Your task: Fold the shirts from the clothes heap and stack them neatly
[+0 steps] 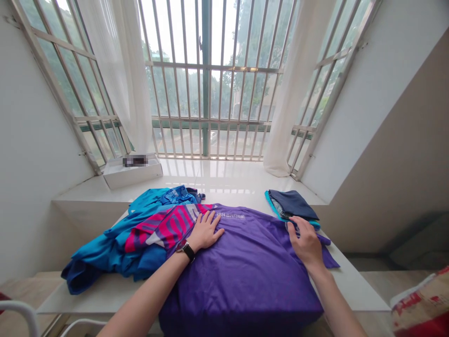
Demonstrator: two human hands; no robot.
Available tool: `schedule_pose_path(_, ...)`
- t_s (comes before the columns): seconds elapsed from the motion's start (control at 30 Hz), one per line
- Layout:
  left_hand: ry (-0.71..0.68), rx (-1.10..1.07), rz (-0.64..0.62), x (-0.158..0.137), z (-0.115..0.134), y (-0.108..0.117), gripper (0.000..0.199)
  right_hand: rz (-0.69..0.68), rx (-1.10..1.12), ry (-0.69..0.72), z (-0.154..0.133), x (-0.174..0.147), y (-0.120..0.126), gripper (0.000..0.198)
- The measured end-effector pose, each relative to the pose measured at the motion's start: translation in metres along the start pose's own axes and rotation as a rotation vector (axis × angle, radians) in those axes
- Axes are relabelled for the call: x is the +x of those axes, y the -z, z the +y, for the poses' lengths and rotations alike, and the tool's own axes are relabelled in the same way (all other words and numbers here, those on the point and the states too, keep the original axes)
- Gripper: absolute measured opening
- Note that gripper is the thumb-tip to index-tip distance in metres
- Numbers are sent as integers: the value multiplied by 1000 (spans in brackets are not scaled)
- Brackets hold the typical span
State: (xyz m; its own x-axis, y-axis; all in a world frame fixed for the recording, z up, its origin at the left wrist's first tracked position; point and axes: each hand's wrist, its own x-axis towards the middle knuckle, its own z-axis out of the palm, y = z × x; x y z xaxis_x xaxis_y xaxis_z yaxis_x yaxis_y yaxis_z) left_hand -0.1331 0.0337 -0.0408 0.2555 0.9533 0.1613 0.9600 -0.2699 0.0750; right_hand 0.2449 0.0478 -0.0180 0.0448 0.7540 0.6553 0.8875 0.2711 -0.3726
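A purple T-shirt (242, 267) with pale lettering and a pink-striped sleeve (168, 227) is spread over the white table, its lower part hanging over the near edge. My left hand (205, 231), with a black-strapped watch (185, 250) on the wrist, lies flat on the shirt beside the lettering, fingers spread. At the shirt's right shoulder is my right hand (305, 238), its fingers bent and the thumb held apart from them. Just beyond it sits a stack of folded clothes (296, 204), navy on top.
Crumpled blue clothes (108, 245) are heaped at the left. A white box (133, 171) stands on the windowsill (224, 180), before barred windows with white curtains (286, 93). A red and beige bag (424, 304) is at the lower right, and a white curved tube (21, 309) at the lower left.
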Motion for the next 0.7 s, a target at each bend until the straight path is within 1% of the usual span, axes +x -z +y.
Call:
schedule_pose_path(0.07, -3, -4, 3, 0, 0, -1, 68, 32, -169, -113, 28, -1, 19, 51)
schedule_pose_path(0.17, 1, -10, 8, 0, -1, -1, 67, -111, -443, -362, 62, -15, 35, 67)
schedule_pose_path(0.23, 8, -12, 12, 1, -1, -2, 67, -207, -555, -452, 72, -28, 39, 71)
schedule_pose_path(0.33, 11, -14, 15, 1, -1, -3, 66, -268, -610, -474, 72, -41, 39, 68)
schedule_pose_path(0.5, -4, -26, 22, -1, -3, -2, 64, -311, -564, -473, 71, -41, 40, 55)
schedule_pose_path(0.63, -4, -46, 20, -1, -5, -1, 62, -320, -519, -460, 79, -42, 41, 46)
schedule_pose_path(0.7, -7, -54, 25, -1, -6, -1, 61, -294, -491, -441, 82, -43, 41, 44)
